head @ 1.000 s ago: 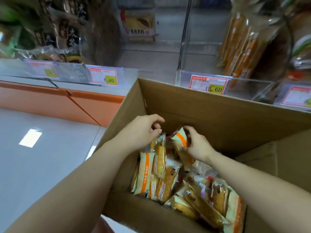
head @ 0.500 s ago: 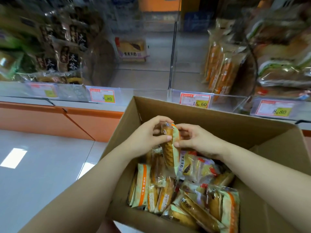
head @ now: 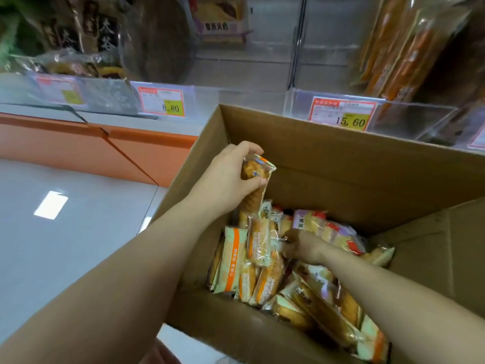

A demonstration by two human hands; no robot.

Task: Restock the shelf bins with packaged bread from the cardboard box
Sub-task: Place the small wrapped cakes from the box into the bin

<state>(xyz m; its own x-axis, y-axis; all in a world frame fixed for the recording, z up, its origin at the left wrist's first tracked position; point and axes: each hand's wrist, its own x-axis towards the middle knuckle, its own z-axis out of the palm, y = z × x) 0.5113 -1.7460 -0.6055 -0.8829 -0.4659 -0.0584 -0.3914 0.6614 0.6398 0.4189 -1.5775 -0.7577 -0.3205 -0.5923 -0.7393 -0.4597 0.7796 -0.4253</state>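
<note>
Above the open cardboard box [head: 341,179], our left hand [head: 231,174] grips one long packaged bread [head: 254,185] upright, fingers and thumb curled round its upper half. Our right hand [head: 301,248] lies low among the bread packets [head: 233,261] heaped on the box floor; whether its shadowed fingers pinch a wrapper we cannot tell. Just beyond the box's far wall stands a clear shelf bin [head: 409,119] bearing a 15.60 price tag [head: 343,115].

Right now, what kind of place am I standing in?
Probably a shop's bread aisle: clear shelf bins fronted with price tags reading 8.80 and 15.60, and an open cardboard box full of bread packs.
</note>
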